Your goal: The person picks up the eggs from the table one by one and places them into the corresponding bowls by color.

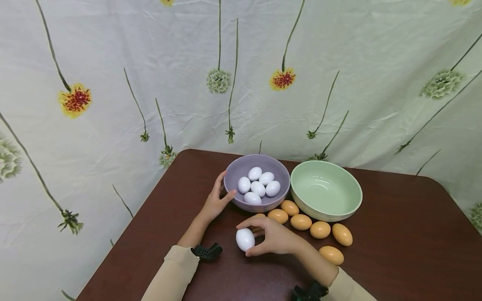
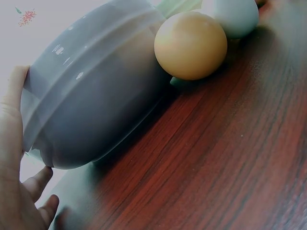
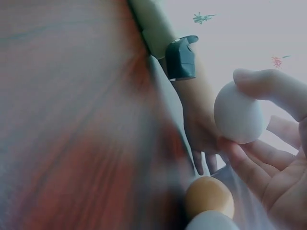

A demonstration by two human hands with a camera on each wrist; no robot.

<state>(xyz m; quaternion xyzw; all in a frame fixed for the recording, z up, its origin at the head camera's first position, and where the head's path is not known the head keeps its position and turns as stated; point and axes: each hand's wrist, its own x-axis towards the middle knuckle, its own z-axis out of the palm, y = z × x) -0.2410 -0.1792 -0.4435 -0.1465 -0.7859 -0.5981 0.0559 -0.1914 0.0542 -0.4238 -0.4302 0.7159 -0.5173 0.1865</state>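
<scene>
A white egg [image 1: 245, 239] is pinched between the thumb and fingers of my right hand [image 1: 276, 236], above the table in front of the bowls. The right wrist view shows the same egg [image 3: 238, 113] in that hand. My left hand [image 1: 214, 201] grips the left side of the purple bowl [image 1: 230, 177], thumb and fingers spread along its rim. Several white eggs [image 1: 257, 189] lie inside that bowl. A brown egg [image 2: 191, 45] sits beside the bowl in the left wrist view. Low in the right wrist view is another white egg [image 3: 212, 223], hidden from the head view.
A green bowl [image 1: 326, 188] stands right of the purple one, side by side. Several brown eggs [image 1: 320, 230] lie on the dark wooden table [image 1: 406, 234] in front of the bowls. Behind the table hangs a flowered cloth [image 1: 180, 62].
</scene>
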